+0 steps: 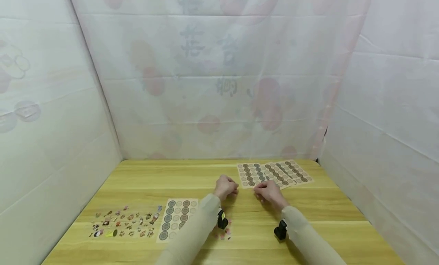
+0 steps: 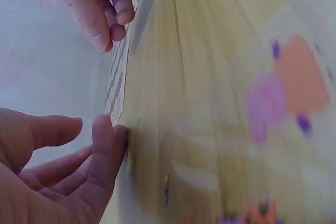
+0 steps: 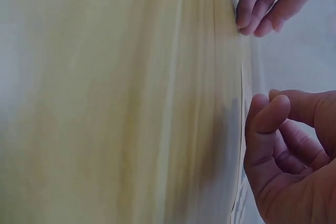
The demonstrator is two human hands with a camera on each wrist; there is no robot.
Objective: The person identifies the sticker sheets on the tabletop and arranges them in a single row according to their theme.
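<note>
My left hand (image 1: 226,187) hovers low above the middle of the table, its thumb and index finger apart in the left wrist view. Opposite it, my right hand (image 1: 269,191) has loosely bent fingers (image 3: 260,145), the thumb tip close to the index fingertip. Nothing shows in either hand. Just beyond the right hand lie overlapping pale sheets (image 1: 253,170) printed with rows of dark and light circles. A clear sheet with pink and orange prints (image 2: 302,77) lies under the left forearm and is partly hidden by it.
Left of the left forearm lies another circle-printed sheet (image 1: 175,215), partly covered by the sleeve. Farther left is a clear sheet of small colourful stickers (image 1: 132,223). Pale printed curtains (image 1: 212,105) enclose the wooden table (image 1: 164,177) at the back and both sides.
</note>
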